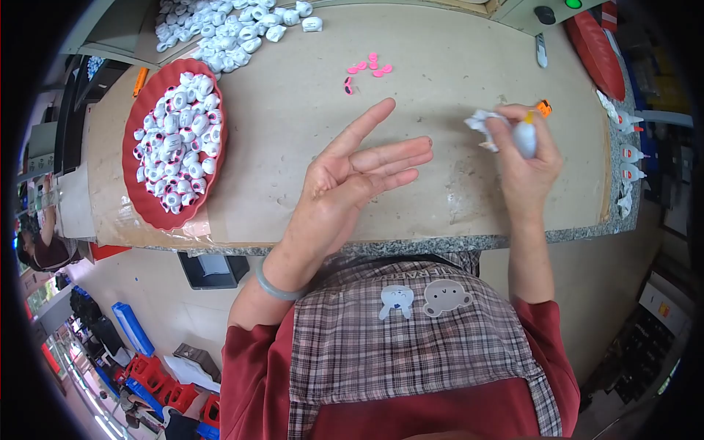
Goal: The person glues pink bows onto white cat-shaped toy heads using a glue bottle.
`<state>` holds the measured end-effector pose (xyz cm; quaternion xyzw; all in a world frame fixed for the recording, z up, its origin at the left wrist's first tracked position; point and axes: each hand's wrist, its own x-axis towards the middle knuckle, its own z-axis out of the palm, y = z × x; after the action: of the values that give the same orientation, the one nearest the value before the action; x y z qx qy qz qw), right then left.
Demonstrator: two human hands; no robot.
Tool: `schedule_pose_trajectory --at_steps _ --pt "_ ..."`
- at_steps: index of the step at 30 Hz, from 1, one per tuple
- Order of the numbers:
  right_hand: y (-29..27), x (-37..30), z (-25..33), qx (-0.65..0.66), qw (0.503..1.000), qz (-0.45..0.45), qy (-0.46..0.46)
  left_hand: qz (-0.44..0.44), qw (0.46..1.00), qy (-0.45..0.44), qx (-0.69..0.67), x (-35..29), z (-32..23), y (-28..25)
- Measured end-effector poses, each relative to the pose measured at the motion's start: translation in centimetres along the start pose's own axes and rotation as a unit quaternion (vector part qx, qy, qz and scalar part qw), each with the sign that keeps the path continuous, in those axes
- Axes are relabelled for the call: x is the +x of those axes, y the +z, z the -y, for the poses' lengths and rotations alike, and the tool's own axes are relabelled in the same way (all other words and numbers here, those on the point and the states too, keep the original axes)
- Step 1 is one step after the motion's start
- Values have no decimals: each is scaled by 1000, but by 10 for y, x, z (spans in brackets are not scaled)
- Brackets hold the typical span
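My left hand (352, 165) hovers over the middle of the table, fingers stretched out and spread, with nothing visible in it. On the right, my right hand (532, 165) is closed around a small white squeeze bottle (525, 139) with a yellow tip. A crumpled white tissue (481, 125) sticks out from the fingertips of the same hand. Beyond my left hand lie several small bright pink pieces (377, 67) in a loose cluster. Nearer to me than these is one pink piece with dark spots (348, 86).
A red scalloped bowl (221, 132) on the left holds many small white pieces with pink-and-dark parts. Plain white pieces (242, 29) are heaped at the back left. On the right are an orange object (543, 108), a utility knife (541, 51), a red dish (592, 55) and white bottles (631, 154).
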<state>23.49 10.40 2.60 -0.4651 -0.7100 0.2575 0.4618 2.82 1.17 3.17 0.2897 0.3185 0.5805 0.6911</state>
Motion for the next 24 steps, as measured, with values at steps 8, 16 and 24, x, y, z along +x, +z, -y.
schedule_pose_trajectory --at_steps 8,16,24 --pt "-71 32 -45 -100 990 -101 -8 -38 989 40 137 8 -13 -19" --pt "-110 53 -96 -120 984 -115 59 -197 726 227 618 52 -68 -52" --pt "-121 63 -110 -225 969 -98 11 -228 570 218 759 120 -64 -82"
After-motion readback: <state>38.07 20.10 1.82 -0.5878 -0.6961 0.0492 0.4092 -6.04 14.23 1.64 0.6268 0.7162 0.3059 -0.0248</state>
